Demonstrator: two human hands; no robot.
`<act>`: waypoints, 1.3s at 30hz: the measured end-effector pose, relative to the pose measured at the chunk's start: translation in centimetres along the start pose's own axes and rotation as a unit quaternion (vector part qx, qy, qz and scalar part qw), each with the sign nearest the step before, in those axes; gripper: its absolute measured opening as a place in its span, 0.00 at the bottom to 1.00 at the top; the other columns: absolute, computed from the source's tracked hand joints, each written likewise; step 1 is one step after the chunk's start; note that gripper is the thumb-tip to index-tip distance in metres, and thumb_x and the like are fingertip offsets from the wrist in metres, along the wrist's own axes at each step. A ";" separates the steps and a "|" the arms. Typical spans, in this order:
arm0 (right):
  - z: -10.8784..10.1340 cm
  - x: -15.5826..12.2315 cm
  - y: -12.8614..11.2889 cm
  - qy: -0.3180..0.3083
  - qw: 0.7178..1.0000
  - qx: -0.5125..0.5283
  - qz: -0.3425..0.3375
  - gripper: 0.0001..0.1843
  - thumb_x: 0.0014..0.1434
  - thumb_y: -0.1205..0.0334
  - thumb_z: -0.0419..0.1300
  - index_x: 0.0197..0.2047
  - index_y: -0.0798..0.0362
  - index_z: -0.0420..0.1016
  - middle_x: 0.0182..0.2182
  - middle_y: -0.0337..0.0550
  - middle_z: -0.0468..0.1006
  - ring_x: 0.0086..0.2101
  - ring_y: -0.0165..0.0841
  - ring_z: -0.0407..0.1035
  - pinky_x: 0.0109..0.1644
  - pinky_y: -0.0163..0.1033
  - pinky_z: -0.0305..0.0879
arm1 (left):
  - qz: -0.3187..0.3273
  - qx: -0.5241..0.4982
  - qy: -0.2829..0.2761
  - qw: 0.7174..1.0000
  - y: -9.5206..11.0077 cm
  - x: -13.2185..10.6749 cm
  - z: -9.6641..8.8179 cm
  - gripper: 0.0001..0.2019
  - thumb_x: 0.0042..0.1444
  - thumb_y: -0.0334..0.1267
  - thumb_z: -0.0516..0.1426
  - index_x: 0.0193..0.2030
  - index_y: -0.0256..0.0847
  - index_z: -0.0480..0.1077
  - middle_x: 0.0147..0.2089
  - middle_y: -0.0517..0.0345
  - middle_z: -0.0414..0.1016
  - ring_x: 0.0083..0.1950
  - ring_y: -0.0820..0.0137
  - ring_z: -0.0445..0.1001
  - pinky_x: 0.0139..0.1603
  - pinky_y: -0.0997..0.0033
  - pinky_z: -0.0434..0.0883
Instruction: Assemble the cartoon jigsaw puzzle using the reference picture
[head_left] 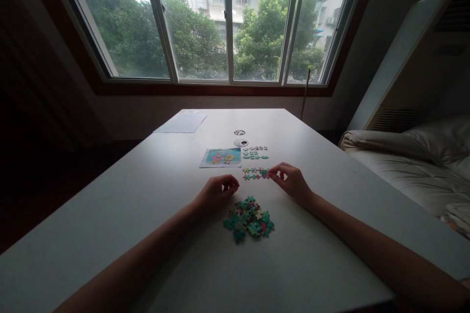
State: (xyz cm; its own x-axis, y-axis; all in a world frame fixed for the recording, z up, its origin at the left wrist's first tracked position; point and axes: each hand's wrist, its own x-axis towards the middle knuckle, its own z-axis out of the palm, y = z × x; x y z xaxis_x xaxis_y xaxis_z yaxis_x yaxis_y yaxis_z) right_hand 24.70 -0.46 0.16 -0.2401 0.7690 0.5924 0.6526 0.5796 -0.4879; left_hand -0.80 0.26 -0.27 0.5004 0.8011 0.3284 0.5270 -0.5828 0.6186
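Observation:
My right hand is closed in a pinch on a green puzzle piece, at the right end of two short rows of pieces. Left of those rows, my left hand rests near the table with its fingers curled inward; whatever they may hold is hidden. Between my forearms lies a heap of loose puzzle pieces, mostly green with some pink and yellow. Beyond the hands is a picture sheet with pink and yellow cartoon figures. More pieces stand in rows to its right.
Two round black-and-white items lie behind the picture on the white table. A pale sheet is at the far left corner. Beyond the table is a window; a padded seat or bed stands to the right.

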 end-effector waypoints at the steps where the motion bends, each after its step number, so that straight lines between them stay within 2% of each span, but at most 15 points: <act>1: 0.5 0.1 -0.4 -0.019 1.000 0.001 0.003 0.07 0.55 0.60 0.57 0.33 0.53 0.75 0.28 0.41 0.74 0.24 0.27 0.64 0.31 0.33 0.62 | 0.002 0.005 0.002 1.000 0.0 0.0 0.0 0.05 0.53 0.33 0.53 0.33 0.37 0.70 0.25 0.63 0.68 0.24 0.78 0.62 0.26 0.79 0.62; 4: 2.1 0.3 -1.4 -0.062 0.998 -0.008 0.003 0.06 0.54 0.61 0.58 0.31 0.52 0.75 0.27 0.39 0.74 0.24 0.26 0.64 0.30 0.32 0.61 | 0.014 0.022 0.008 1.000 0.0 0.0 0.1 0.05 0.53 0.31 0.52 0.33 0.37 0.70 0.26 0.62 0.69 0.25 0.77 0.63 0.28 0.78 0.64; 7: 3.2 0.3 -1.9 -0.087 0.996 -0.027 0.001 0.05 0.53 0.62 0.59 0.30 0.51 0.76 0.27 0.38 0.73 0.24 0.26 0.64 0.30 0.32 0.59 | 0.037 0.043 0.010 0.998 0.0 -0.1 0.3 0.07 0.53 0.31 0.53 0.37 0.39 0.70 0.33 0.58 0.70 0.31 0.73 0.66 0.34 0.73 0.66; 10: 3.3 0.1 -1.8 -0.096 0.995 -0.030 0.007 0.05 0.53 0.62 0.59 0.32 0.51 0.76 0.27 0.38 0.73 0.24 0.26 0.64 0.30 0.32 0.60 | 0.066 0.062 -0.004 0.996 0.1 -0.2 0.4 0.10 0.54 0.32 0.53 0.42 0.42 0.71 0.40 0.53 0.69 0.41 0.67 0.66 0.43 0.66 0.65; 12: 3.1 0.0 -1.8 -0.099 0.995 -0.023 0.006 0.06 0.54 0.63 0.58 0.33 0.51 0.75 0.28 0.38 0.73 0.25 0.26 0.64 0.31 0.32 0.60 | 0.084 0.079 -0.017 0.993 0.2 -0.3 0.5 0.12 0.55 0.32 0.53 0.45 0.45 0.71 0.43 0.52 0.67 0.44 0.64 0.65 0.46 0.63 0.64; 18: 3.0 -0.2 -1.9 -0.117 0.993 -0.020 -0.025 0.07 0.55 0.64 0.56 0.34 0.51 0.77 0.30 0.41 0.73 0.30 0.29 0.67 0.36 0.34 0.63 | 0.125 0.158 -0.033 0.979 0.6 -0.4 0.3 0.12 0.58 0.32 0.51 0.46 0.46 0.70 0.44 0.51 0.67 0.43 0.64 0.65 0.43 0.63 0.65; 21: 3.2 -0.2 -1.9 -0.116 0.992 -0.028 -0.037 0.08 0.56 0.64 0.56 0.36 0.50 0.77 0.31 0.41 0.74 0.33 0.30 0.68 0.39 0.35 0.63 | 0.121 0.156 -0.029 0.980 0.6 -0.5 0.4 0.11 0.58 0.33 0.51 0.46 0.45 0.70 0.44 0.52 0.67 0.43 0.64 0.65 0.43 0.63 0.65; 25: 3.0 -0.3 -2.0 -0.111 0.992 -0.023 -0.047 0.09 0.56 0.65 0.55 0.37 0.50 0.77 0.32 0.41 0.75 0.31 0.29 0.68 0.37 0.34 0.64 | 0.118 0.151 -0.028 0.981 0.5 -0.5 0.4 0.11 0.57 0.33 0.51 0.46 0.43 0.69 0.45 0.51 0.67 0.44 0.63 0.65 0.44 0.61 0.65; 28: 2.4 -0.5 -2.2 -0.142 0.987 0.002 -0.081 0.08 0.55 0.65 0.56 0.37 0.50 0.76 0.31 0.41 0.74 0.31 0.29 0.67 0.36 0.34 0.64 | 0.122 0.142 -0.031 0.982 0.5 -0.5 0.3 0.11 0.57 0.32 0.51 0.46 0.42 0.69 0.44 0.50 0.66 0.44 0.63 0.64 0.45 0.62 0.65; 31: 1.8 -0.7 -2.2 -0.183 0.977 0.021 -0.111 0.09 0.54 0.63 0.58 0.39 0.50 0.76 0.32 0.42 0.74 0.35 0.31 0.67 0.40 0.36 0.64 | 0.130 0.131 -0.040 0.982 0.7 -0.6 0.3 0.09 0.57 0.33 0.52 0.41 0.43 0.71 0.42 0.52 0.67 0.42 0.65 0.64 0.43 0.65 0.65; 39: 1.2 -1.0 -2.7 -0.219 0.969 0.043 -0.110 0.11 0.53 0.58 0.60 0.40 0.50 0.75 0.33 0.43 0.72 0.35 0.31 0.67 0.41 0.36 0.64 | 0.152 0.097 -0.075 0.981 1.5 -0.6 0.4 0.07 0.56 0.33 0.53 0.38 0.43 0.73 0.38 0.54 0.67 0.41 0.68 0.64 0.41 0.69 0.65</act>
State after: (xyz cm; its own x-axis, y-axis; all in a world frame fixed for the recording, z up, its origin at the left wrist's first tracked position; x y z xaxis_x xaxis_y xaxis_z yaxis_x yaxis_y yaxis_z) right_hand 22.33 -2.48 0.15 -0.6598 0.6547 0.3690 0.4935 0.7477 -0.4442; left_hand -0.02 -1.17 0.16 0.7426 0.5653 0.3592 0.4513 -0.8186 0.3553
